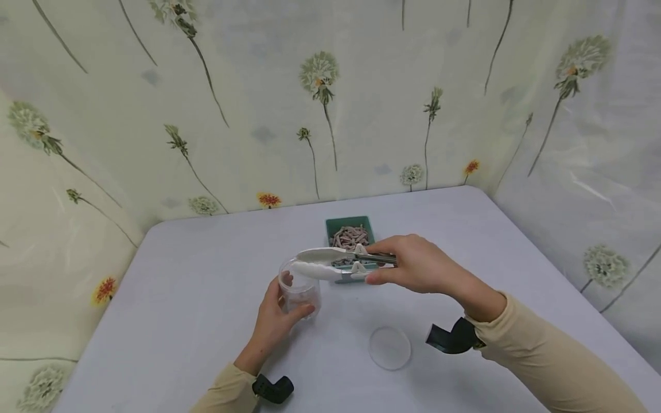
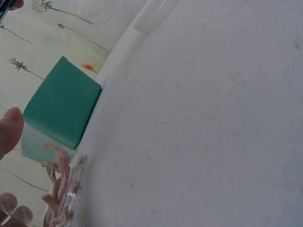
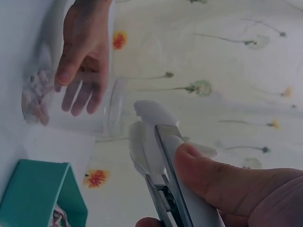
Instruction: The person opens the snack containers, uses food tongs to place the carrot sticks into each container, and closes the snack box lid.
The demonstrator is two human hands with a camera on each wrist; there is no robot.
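Note:
A clear plastic jar stands on the table with my left hand curled round its side. Several pinkish-brown strips lie at the bottom of this jar. My right hand grips a pair of metal tongs with white tips, held level at the height of the jar's mouth. In the right wrist view, the tong tips are close together beside the jar's rim, and nothing shows between them. Behind the tongs, a green container holds more of the strips; the tongs partly cover it.
A round clear lid lies flat on the white-covered table, nearer me and right of the jar. Flower-patterned sheets hang behind the table and along both sides. Each sleeve end carries a black wrist camera.

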